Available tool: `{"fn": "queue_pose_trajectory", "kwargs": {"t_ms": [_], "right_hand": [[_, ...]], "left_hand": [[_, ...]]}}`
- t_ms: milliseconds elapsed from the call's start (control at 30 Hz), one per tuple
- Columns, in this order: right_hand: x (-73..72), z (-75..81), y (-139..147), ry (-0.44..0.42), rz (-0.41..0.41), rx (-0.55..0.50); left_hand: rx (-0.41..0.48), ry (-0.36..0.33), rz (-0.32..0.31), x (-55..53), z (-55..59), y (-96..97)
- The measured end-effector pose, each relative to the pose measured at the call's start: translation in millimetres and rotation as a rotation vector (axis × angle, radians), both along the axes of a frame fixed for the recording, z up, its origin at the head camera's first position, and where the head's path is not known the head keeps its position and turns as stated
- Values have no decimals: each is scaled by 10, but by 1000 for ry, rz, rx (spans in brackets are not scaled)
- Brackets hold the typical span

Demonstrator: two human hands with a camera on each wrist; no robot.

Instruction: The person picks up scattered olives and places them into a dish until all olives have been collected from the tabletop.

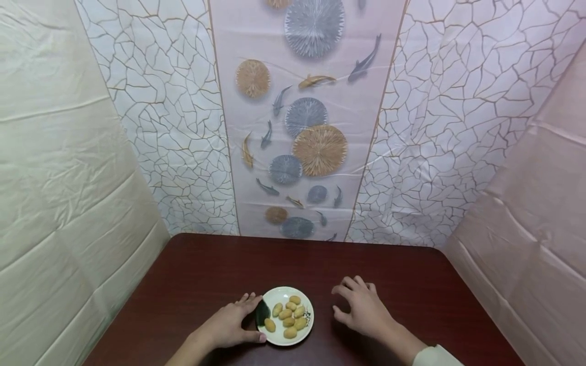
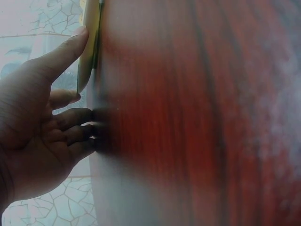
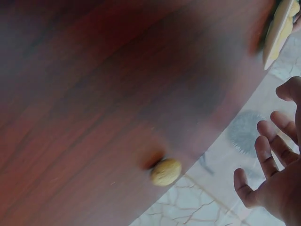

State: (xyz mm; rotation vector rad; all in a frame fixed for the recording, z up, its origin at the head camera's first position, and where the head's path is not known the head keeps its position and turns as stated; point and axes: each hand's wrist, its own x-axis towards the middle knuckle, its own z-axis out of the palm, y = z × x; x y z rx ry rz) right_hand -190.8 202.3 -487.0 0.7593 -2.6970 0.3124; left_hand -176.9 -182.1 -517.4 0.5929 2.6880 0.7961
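A small white plate (image 1: pixel 280 291) with a dark green patch on its left holds several yellow-brown oval pieces (image 1: pixel 285 314). At its left rim my left hand (image 1: pixel 228 324) touches the edge with thumb and index finger spread apart. In the left wrist view the plate (image 2: pixel 86 66) is seen edge-on beside the straight thumb. My right hand (image 1: pixel 364 308) hovers over the table right of the plate, fingers loosely bent, holding nothing. One more oval piece (image 3: pixel 166 172) with a rough surface lies on the table in the right wrist view, apart from that hand; the head view does not show it.
The dark red-brown wooden table (image 1: pixel 220 264) has rounded far corners. A patterned cloth (image 1: pixel 293 203) with fish and round motifs hangs behind its far edge. Pale creased cloth (image 1: pixel 55 203) stands along both sides.
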Motion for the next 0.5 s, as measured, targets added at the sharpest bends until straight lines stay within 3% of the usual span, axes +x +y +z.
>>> {"fn": "queue_pose_trajectory", "kwargs": {"t_ms": [333, 500], "right_hand": [[15, -93, 319, 1, -83, 28], [8, -124, 525, -40, -126, 53]], "left_hand": [[6, 35, -6, 12, -20, 8], [10, 26, -8, 14, -7, 12]]}}
